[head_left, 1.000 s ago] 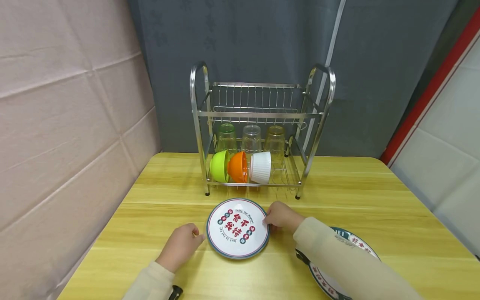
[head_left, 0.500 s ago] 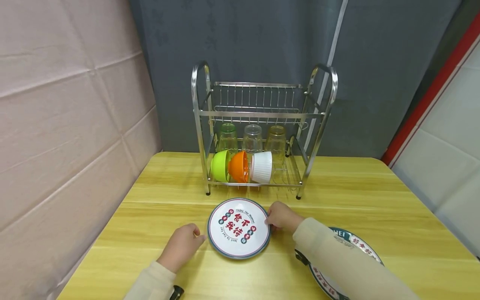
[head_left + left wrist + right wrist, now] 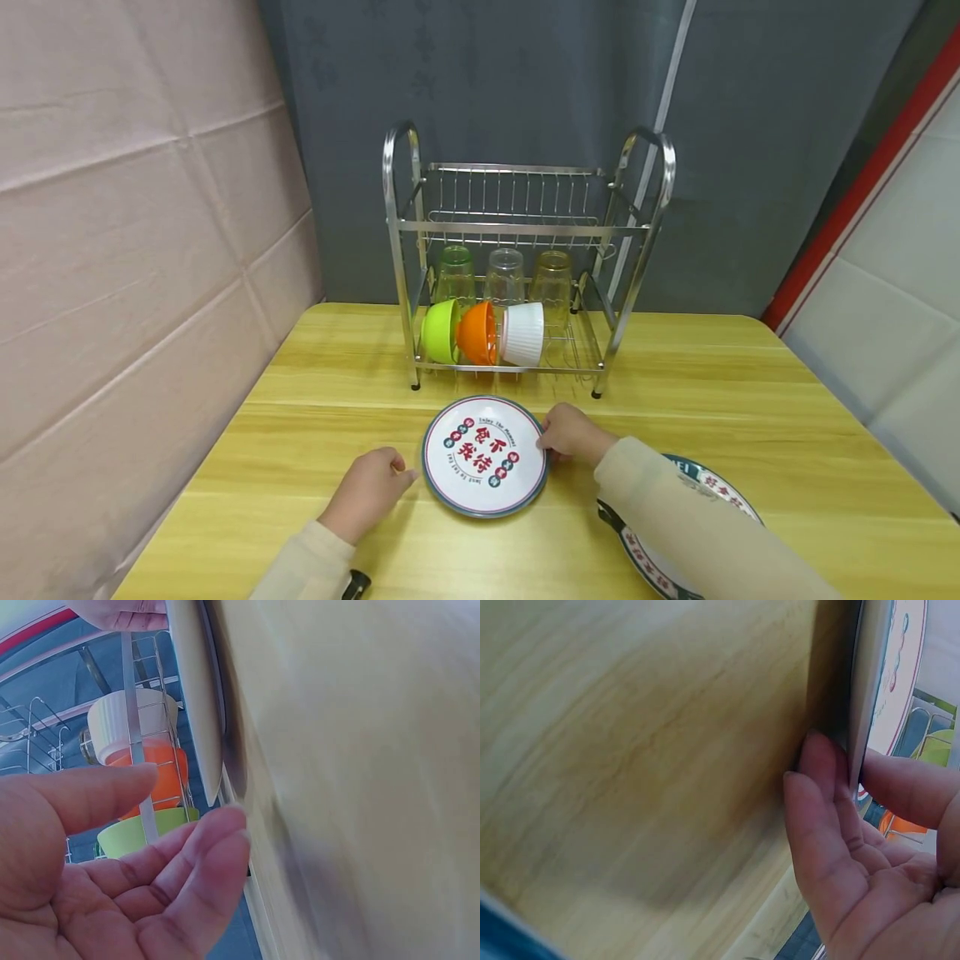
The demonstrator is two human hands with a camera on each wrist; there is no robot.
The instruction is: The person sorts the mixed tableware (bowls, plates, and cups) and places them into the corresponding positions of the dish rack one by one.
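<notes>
Wooden table (image 3: 750, 400), plate (image 3: 484, 455) barely lifted: pinched by right hand (image 3: 572, 433), left hand (image 3: 367, 492) loose, empty; rack (image 3: 525, 233) top unfilled.

Both forearms, in beige sleeves, reach forward from the bottom of the head view. The left hand (image 3: 367, 492) lies low with loosely bent fingers (image 3: 202, 855) and the thumb apart, holding nothing. The right hand (image 3: 572, 433) is turned inward; its thumb lies on top and its fingers (image 3: 821, 817) curl underneath in a pinch.
</notes>
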